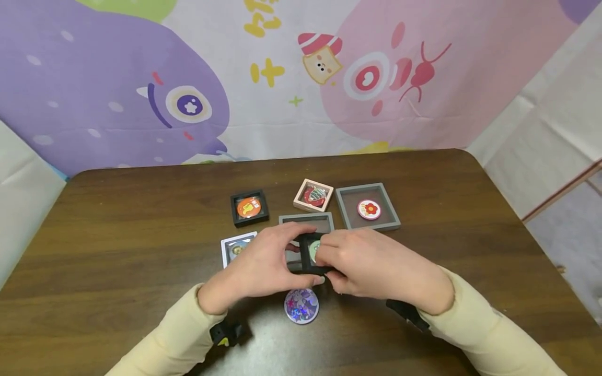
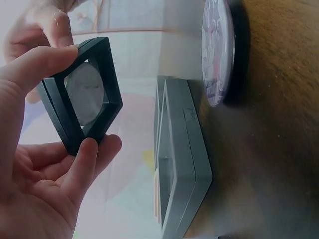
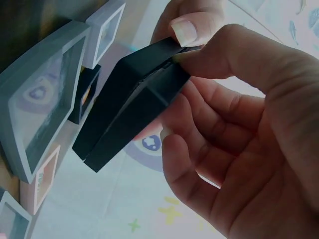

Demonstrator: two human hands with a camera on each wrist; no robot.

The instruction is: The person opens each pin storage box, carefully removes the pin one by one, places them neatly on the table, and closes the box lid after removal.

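Note:
Both hands hold a small black display frame (image 1: 304, 255) above the table, with a pale green round badge (image 1: 313, 251) inside it. My left hand (image 1: 263, 261) grips the frame by opposite edges, thumb on one side and fingertips on the other, as the left wrist view shows. My right hand (image 1: 369, 261) pinches the frame's near corner. In the right wrist view, a narrow slit runs along the side of the black frame (image 3: 124, 107) between its two halves, and the right thumb is right at that slit.
A purple shiny badge (image 1: 301, 306) lies in front of the hands. Beneath them is a grey frame (image 1: 305, 215), partly hidden. Around it sit a white frame (image 1: 226, 253), a black frame (image 1: 236, 214), a beige frame (image 1: 301, 193) and a large grey frame (image 1: 345, 206) holding a flower badge (image 1: 369, 209).

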